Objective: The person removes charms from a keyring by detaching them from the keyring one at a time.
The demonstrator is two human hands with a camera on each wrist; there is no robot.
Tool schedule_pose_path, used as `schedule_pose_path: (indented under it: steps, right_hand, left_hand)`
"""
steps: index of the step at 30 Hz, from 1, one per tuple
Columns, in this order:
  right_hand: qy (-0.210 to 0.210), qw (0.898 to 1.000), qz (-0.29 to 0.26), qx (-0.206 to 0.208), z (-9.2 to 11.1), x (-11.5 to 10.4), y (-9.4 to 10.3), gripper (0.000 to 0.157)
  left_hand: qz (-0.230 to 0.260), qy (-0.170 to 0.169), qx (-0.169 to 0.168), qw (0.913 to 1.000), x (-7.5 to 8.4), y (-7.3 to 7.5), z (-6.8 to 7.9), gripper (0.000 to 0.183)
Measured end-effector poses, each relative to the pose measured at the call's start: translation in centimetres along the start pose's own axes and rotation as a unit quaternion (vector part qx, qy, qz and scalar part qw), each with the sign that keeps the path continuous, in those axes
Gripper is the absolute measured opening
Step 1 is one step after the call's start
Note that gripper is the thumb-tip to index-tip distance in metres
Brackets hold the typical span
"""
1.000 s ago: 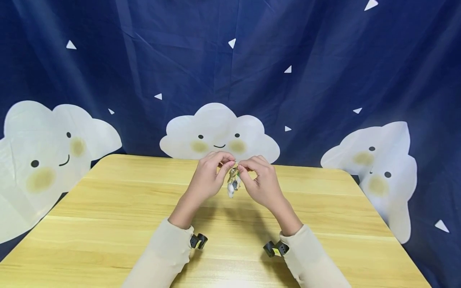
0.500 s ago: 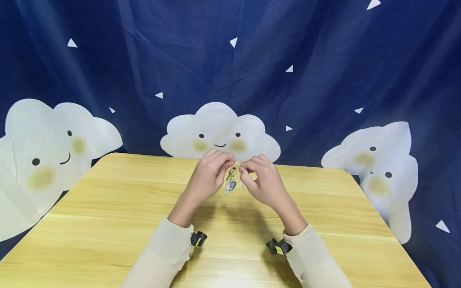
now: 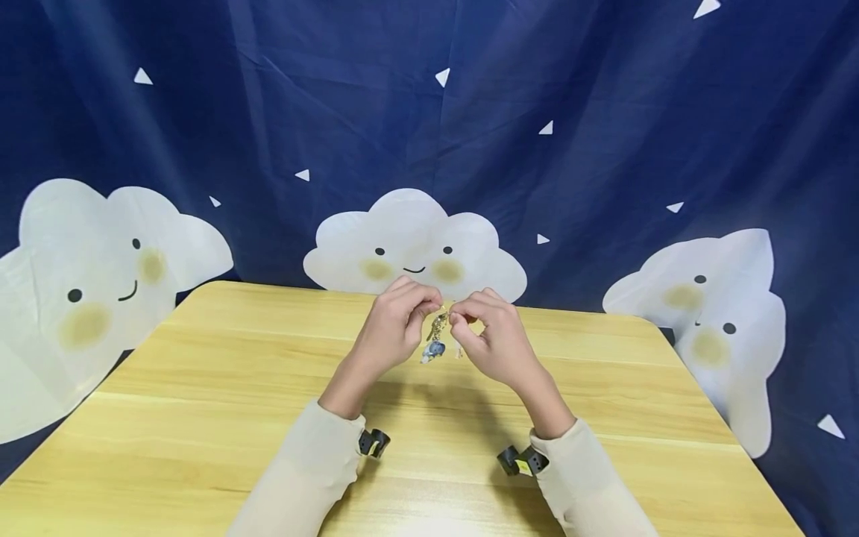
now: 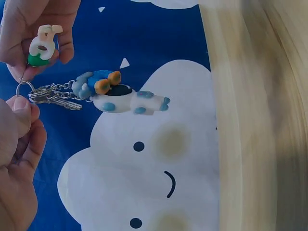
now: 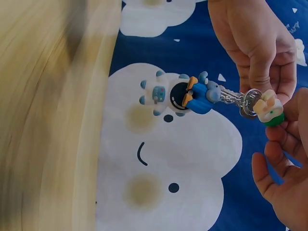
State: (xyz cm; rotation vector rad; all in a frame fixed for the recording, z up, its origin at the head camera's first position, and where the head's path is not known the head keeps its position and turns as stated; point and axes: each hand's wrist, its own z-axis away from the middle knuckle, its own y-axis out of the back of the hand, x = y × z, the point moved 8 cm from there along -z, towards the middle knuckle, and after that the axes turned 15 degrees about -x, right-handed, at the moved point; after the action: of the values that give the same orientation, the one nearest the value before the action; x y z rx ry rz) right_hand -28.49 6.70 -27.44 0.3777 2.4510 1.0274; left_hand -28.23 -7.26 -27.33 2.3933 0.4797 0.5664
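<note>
My left hand (image 3: 392,321) pinches a metal key ring (image 4: 25,89) between thumb and fingertips. Several silver keys (image 4: 55,96) hang from it on short chains, along with two figurines. One is a white astronaut (image 5: 161,94) with a dark visor; the other is a grey-headed figure in blue with orange feet (image 5: 204,98). My right hand (image 3: 493,332) pinches a small white-and-green figurine charm (image 4: 43,45) near its green end, right beside the ring. Fingertips partly hide where charm and ring meet. Both hands are raised over the far part of the table.
A light wood table (image 3: 255,418) spreads below the hands. Behind its far edge hangs a dark blue curtain (image 3: 376,112) printed with smiling clouds (image 3: 416,231) and white triangles. Black wrist cameras (image 3: 374,443) sit at both cuffs.
The small charm has come away to the right under my right hand, apart from the other hanging figurines. My hands have drawn slightly apart, and the keys and figurines have swung.
</note>
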Motion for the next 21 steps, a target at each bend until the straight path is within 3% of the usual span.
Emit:
schedule_pose_path:
  steps: [6,13,16,21]
  right_hand:
    - [-0.005,1.0,-0.011,-0.001,0.0,0.3,0.0,0.017]
    - [-0.012,1.0,-0.015,-0.011,0.1,0.5,0.2,0.017]
    - [-0.021,1.0,-0.022,-0.008,0.2,0.8,0.6,0.017]
    - [-0.027,0.999,-0.035,-0.016,0.1,0.9,1.2,0.017]
  left_hand:
    - [0.026,0.002,-0.013,0.9996,-0.3,-0.3,0.0,0.007]
    - [0.017,-0.011,-0.039,0.999,0.1,-0.5,-0.1,0.004]
    - [0.035,0.015,-0.041,0.9984,-0.2,-0.6,-0.3,0.003]
    - [0.098,0.105,-0.035,0.9891,-1.4,-0.8,-0.2,0.007]
